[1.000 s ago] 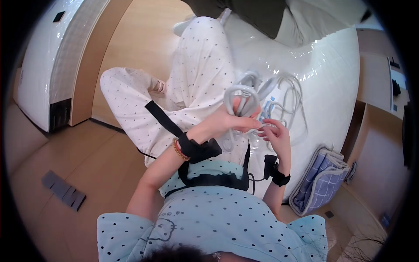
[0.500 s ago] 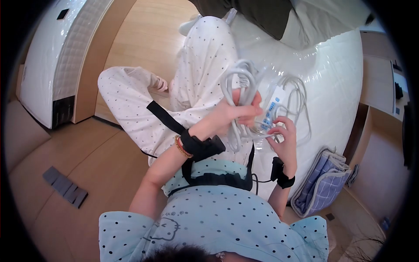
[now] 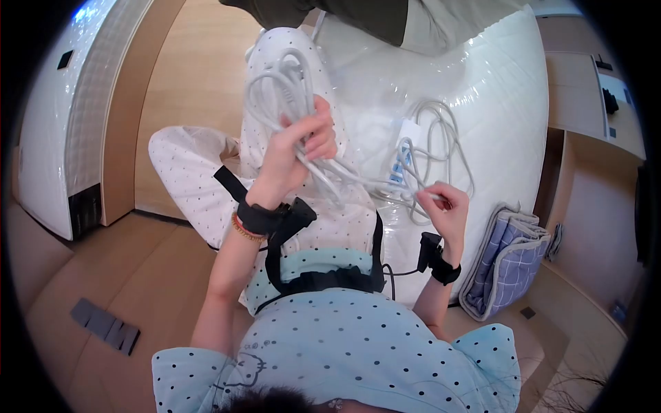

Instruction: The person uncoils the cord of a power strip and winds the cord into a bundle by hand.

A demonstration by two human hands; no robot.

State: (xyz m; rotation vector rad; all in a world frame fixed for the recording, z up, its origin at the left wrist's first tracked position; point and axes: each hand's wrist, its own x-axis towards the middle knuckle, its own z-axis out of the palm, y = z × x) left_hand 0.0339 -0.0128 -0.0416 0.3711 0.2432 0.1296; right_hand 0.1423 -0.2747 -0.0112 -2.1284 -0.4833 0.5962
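A looped bundle of grey-white cable (image 3: 279,89) is gripped in my left hand (image 3: 299,148), whose fingers wrap round it above my lap. From the bundle, cable runs right toward my right hand (image 3: 444,206), which pinches a strand between thumb and fingertips. A white power strip with blue sockets (image 3: 401,162) lies on the plastic-covered mattress (image 3: 502,89), just beyond my right hand. More loose cable (image 3: 451,138) lies in coils beside the strip.
Another person's dark-clad leg (image 3: 365,17) is at the top. A folded blue checked blanket (image 3: 506,265) stands at the right of the mattress. A grey strip-like object (image 3: 105,327) lies on the floor at left. Shelving (image 3: 592,186) stands at far right.
My left hand has moved left and up with the cable bundle, away from the power strip. The cable between my hands is stretched longer. My right hand's fingers have closed more on the strand.
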